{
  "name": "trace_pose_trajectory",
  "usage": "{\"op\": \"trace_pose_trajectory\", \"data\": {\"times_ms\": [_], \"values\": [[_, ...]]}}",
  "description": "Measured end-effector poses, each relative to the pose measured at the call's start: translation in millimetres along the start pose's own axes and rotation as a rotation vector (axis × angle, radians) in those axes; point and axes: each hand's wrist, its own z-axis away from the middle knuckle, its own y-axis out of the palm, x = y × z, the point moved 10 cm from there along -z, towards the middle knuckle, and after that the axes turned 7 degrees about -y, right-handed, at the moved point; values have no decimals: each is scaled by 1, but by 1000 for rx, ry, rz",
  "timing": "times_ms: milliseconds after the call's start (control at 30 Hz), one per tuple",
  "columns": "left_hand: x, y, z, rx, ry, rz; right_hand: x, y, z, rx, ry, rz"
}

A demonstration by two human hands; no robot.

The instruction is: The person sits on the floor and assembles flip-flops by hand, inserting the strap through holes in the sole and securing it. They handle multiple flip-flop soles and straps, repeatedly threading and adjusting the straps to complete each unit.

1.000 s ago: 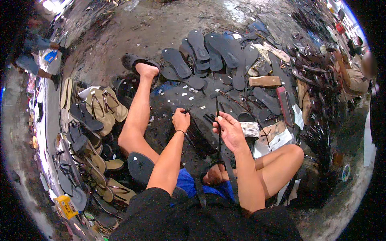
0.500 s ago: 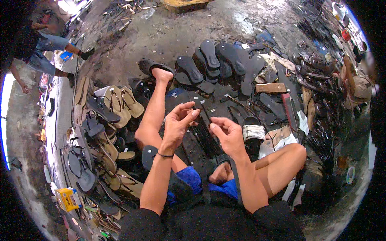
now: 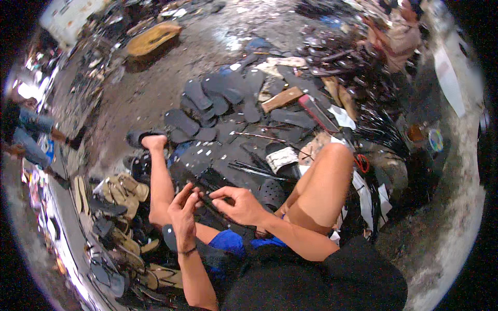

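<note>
My left hand (image 3: 184, 211) is closed, pinching a thin black strap (image 3: 205, 199) between thumb and fingers. Close beside it, the fingers of my right hand (image 3: 237, 205) are pinched together on the same dark strap. Both hands are above the floor between my bent legs. The strap's ends blur into the dark things behind it. A dark sandal sole (image 3: 169, 239) with a white dot lies against my left thigh.
Dark soles (image 3: 181, 122) lie overlapping ahead. Finished-looking sandals (image 3: 109, 273) are heaped at left. A wooden block (image 3: 281, 98), a red-edged bar (image 3: 317, 113) and black strips (image 3: 381, 129) lie to the right. Another person (image 3: 397, 39) sits far right; someone's legs (image 3: 33, 137) show at left.
The view has swung to the right. My hands have come closer together and lower, with my right hand now meeting the black strap near the left fingertips.
</note>
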Motion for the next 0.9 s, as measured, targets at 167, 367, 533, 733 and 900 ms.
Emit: {"op": "trace_pose_trajectory", "data": {"times_ms": [167,367,533,733,900], "values": [[3,-18,7,-18,88,-90,5,17,3,101,1,-77],[-26,-10,20,51,450,-253,21,19,5,190,-60,-74],[-21,-16,27,-16,302,-222,46,8,4,-24,-251,-69],[-39,-37,52,-85,326,-237,39,32,4,61,-36,-337],[-36,-59,67,-136,215,-149,58,49,10,85,-147,-287]]}}
